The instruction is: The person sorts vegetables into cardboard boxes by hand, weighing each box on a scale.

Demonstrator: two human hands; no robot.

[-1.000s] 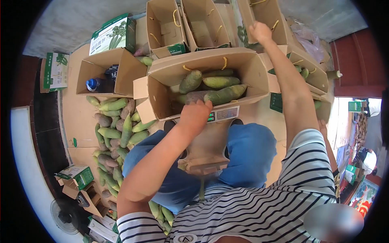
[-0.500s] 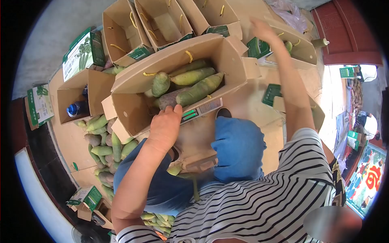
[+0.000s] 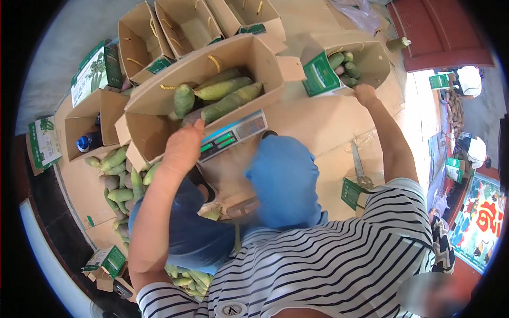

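Observation:
A large open cardboard box (image 3: 154, 127) stands in front of me with several green radishes (image 3: 225, 89) inside. My left hand (image 3: 183, 144) is closed over its near wall, thumb and fingers at the top edge beside a radish. Part of a digital scale (image 3: 233, 135) shows at the box's near side. To the right, my right hand (image 3: 365, 95), arm stretched out, grips the near edge of a second cardboard box (image 3: 375, 61). That box has a green printed flap (image 3: 321, 75) folded outward, and several radishes (image 3: 347, 69) lie in it.
Open cardboard boxes (image 3: 185, 32) line the back. Loose radishes (image 3: 119, 183) lie on the floor at left, near a box holding a blue-capped bottle (image 3: 87, 142). Scissors (image 3: 359, 167) and a green flap (image 3: 352, 193) are at right. Other people (image 3: 471, 151) are beyond the doorway.
My right hand has come from the far left of the right-hand box to its near edge, and its radishes now show more fully. More of the scale is visible. The whole view has shifted.

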